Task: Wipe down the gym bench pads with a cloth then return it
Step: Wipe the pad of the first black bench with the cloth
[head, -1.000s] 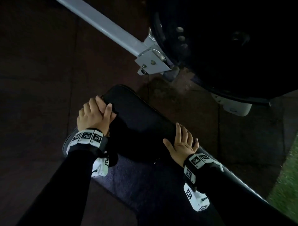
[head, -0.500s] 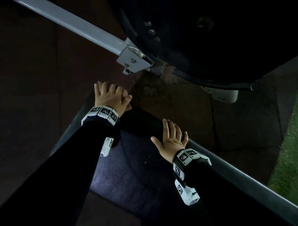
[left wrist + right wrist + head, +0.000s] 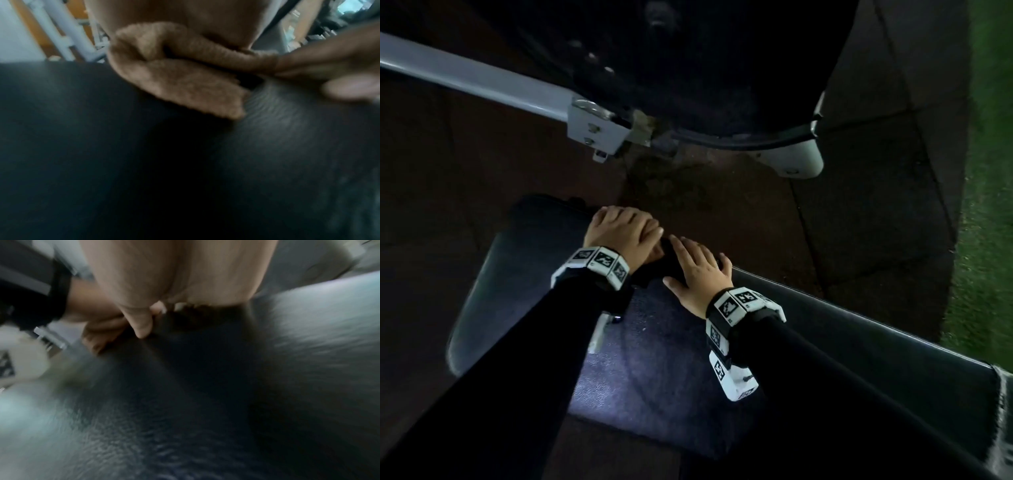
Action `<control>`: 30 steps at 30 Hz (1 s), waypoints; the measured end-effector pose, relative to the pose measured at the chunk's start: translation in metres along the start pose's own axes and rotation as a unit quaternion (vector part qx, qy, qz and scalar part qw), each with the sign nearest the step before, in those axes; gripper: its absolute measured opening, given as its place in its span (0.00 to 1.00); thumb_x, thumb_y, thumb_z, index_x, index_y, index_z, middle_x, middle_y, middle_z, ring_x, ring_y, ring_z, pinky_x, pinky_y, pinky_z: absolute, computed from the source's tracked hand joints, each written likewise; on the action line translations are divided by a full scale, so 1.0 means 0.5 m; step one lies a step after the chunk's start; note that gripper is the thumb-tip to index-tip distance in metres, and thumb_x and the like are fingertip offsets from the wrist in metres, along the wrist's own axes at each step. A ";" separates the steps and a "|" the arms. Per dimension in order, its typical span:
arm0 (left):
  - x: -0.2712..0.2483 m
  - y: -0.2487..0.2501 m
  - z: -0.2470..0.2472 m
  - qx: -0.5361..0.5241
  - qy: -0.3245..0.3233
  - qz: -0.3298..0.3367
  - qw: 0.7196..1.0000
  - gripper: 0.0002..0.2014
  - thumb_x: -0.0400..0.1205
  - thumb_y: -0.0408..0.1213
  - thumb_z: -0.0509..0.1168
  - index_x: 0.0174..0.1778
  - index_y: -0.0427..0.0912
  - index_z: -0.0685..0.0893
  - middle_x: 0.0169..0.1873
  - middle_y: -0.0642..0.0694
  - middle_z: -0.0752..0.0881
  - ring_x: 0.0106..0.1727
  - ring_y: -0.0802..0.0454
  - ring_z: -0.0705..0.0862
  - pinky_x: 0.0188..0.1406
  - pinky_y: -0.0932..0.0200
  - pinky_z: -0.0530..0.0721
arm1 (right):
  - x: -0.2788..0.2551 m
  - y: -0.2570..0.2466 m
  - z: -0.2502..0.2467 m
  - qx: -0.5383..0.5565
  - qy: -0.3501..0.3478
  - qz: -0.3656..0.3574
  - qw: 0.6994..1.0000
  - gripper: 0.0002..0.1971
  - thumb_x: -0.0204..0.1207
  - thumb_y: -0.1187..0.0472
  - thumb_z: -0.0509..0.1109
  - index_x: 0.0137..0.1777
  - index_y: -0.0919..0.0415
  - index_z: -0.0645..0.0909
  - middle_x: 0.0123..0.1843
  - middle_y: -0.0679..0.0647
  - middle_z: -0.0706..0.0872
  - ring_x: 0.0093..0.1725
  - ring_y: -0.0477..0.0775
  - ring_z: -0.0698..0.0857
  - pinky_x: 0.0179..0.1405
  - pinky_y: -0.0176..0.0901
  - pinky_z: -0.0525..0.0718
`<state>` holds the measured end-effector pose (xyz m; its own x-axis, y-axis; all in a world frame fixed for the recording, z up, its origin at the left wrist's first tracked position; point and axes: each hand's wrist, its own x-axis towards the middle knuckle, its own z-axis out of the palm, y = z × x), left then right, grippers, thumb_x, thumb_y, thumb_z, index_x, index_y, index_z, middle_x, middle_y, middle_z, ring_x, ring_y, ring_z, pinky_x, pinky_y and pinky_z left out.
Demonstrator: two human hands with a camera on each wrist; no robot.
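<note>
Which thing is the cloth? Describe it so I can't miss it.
Start at the black bench pad. At its far end the left hand presses down a bunched tan cloth. It is the only fuzzy, light-coloured thing on that dark surface.

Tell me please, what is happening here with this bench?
A person is wiping a black gym bench pad. The left hand presses a bunched tan cloth onto the pad near its far end. The right hand lies flat on the pad right beside it, fingers straight, close to the left hand. The cloth is on the pad and has not yet been returned.
</note>
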<state>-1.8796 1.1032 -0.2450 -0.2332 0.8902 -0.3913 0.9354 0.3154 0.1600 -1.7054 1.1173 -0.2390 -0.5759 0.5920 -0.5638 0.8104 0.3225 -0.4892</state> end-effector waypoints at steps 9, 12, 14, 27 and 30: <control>-0.014 0.108 0.022 0.043 -0.029 -0.014 0.999 0.19 0.83 0.56 0.50 0.58 0.50 0.79 0.62 0.49 0.80 0.68 0.43 0.71 0.77 0.42 0.54 | -0.190 0.257 -0.054 -0.065 0.025 0.051 0.996 0.28 0.83 0.43 0.48 0.81 0.36 0.43 0.82 0.39 0.56 0.81 0.43 0.53 0.79 0.48 0.46; -0.042 0.206 0.047 0.048 -0.024 0.035 0.998 0.20 0.82 0.56 0.51 0.58 0.50 0.81 0.60 0.49 0.82 0.66 0.43 0.73 0.76 0.42 0.55 | -0.254 0.335 -0.070 -0.052 0.029 0.121 0.991 0.26 0.84 0.43 0.46 0.80 0.34 0.44 0.82 0.37 0.57 0.81 0.41 0.53 0.79 0.47 0.45; -0.059 0.275 0.062 0.055 -0.022 0.054 0.997 0.21 0.81 0.56 0.50 0.57 0.50 0.82 0.58 0.49 0.83 0.64 0.43 0.74 0.76 0.41 0.56 | -0.282 0.367 -0.075 -0.042 0.027 0.130 0.990 0.26 0.84 0.44 0.45 0.81 0.36 0.44 0.82 0.37 0.56 0.81 0.39 0.52 0.79 0.44 0.41; -0.098 0.396 0.105 -0.158 -0.018 0.100 0.982 0.27 0.86 0.49 0.51 0.80 0.42 0.63 0.82 0.45 0.59 0.84 0.50 0.48 0.79 0.51 0.37 | -0.230 0.325 -0.076 0.064 0.100 0.188 0.975 0.22 0.84 0.49 0.50 0.77 0.49 0.66 0.78 0.48 0.67 0.77 0.49 0.65 0.78 0.54 0.53; -0.133 0.339 0.103 -0.153 0.035 0.025 0.987 0.25 0.87 0.44 0.52 0.81 0.43 0.63 0.81 0.45 0.61 0.84 0.47 0.49 0.79 0.49 0.38 | -0.184 0.265 -0.081 0.111 0.119 0.138 0.977 0.25 0.84 0.48 0.52 0.79 0.52 0.62 0.81 0.51 0.62 0.80 0.51 0.60 0.79 0.55 0.56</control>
<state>-1.6916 1.0805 -0.2384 -0.2173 0.9243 -0.3139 0.8248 0.3458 0.4473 -1.5408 1.1356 -0.2248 -0.2759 0.7969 -0.5374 0.8726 -0.0268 -0.4877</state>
